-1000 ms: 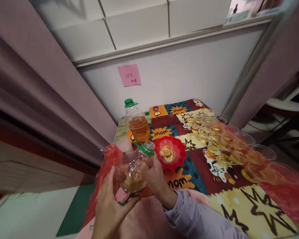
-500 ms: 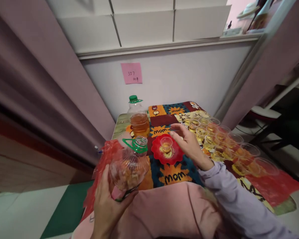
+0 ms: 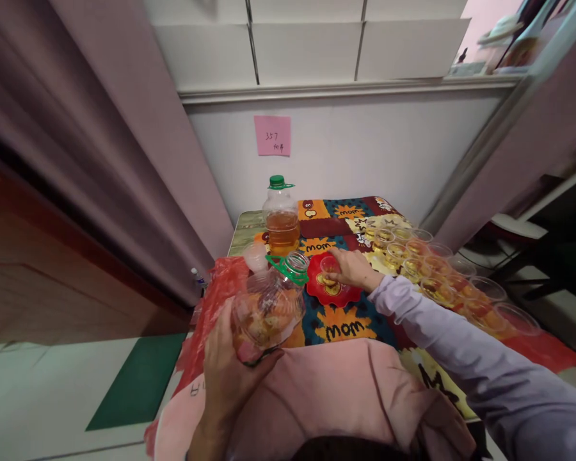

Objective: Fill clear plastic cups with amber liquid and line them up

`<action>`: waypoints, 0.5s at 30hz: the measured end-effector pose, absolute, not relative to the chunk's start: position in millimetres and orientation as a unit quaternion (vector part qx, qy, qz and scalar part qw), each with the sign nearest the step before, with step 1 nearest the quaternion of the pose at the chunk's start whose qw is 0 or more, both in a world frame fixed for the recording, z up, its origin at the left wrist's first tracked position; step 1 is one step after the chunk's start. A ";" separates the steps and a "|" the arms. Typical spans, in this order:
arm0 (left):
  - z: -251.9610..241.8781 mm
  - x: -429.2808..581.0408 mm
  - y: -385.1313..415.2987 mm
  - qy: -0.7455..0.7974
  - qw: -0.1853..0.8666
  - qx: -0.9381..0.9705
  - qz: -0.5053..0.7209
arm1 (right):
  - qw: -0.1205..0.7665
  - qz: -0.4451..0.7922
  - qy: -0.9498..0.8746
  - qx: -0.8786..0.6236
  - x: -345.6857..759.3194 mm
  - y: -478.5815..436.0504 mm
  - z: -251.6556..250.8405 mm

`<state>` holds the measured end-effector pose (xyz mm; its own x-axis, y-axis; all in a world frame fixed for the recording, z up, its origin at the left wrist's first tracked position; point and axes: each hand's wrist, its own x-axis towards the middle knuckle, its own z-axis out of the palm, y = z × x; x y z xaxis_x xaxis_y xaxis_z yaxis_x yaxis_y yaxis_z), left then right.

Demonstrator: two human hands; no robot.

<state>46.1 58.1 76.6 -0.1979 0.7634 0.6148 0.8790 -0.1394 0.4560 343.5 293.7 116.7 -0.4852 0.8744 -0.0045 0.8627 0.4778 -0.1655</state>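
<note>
My left hand [image 3: 228, 358] is wrapped round the lower part of a clear plastic bottle [image 3: 269, 314] with a green carry ring and an uncapped mouth. The bottle leans to the right, and its neck is near a red scalloped plate [image 3: 338, 297]. Over that plate, my right hand [image 3: 358, 267] has its thumb and fingers closed about a small clear plastic cup [image 3: 328, 263]. Behind them stands a second bottle [image 3: 283, 230], green-capped and partly full of amber liquid.
Rows of clear cups [image 3: 434, 288] with yellowish liquid fill the table's right side. A patterned "mom" cloth [image 3: 345, 326] covers the table. Red plastic film [image 3: 228, 285] lies along the left edge, by a stack of clear cups [image 3: 256, 256]. A wall [image 3: 355, 147] rises behind.
My right hand has moved left and down from beside the plate and closed on the cup. My left hand still holds the bottle. The view has shifted slightly.
</note>
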 end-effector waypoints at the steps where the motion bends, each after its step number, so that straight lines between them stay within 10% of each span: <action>1: 75.9 45.6 58.4 -0.651 0.074 -0.631 -0.416 | 0.043 0.073 -0.857 -0.509 341.7 293.0 117.2; 15: 85.3 51.4 66.8 -0.704 0.021 -0.576 -0.414 | 0.297 0.058 -0.808 -0.506 484.0 211.1 208.3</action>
<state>51.4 66.8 85.3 -0.3346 0.7945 0.5068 0.8286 -0.0082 0.5598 484.0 211.1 208.3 -0.3128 0.8514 0.4209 0.7828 0.4821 -0.3934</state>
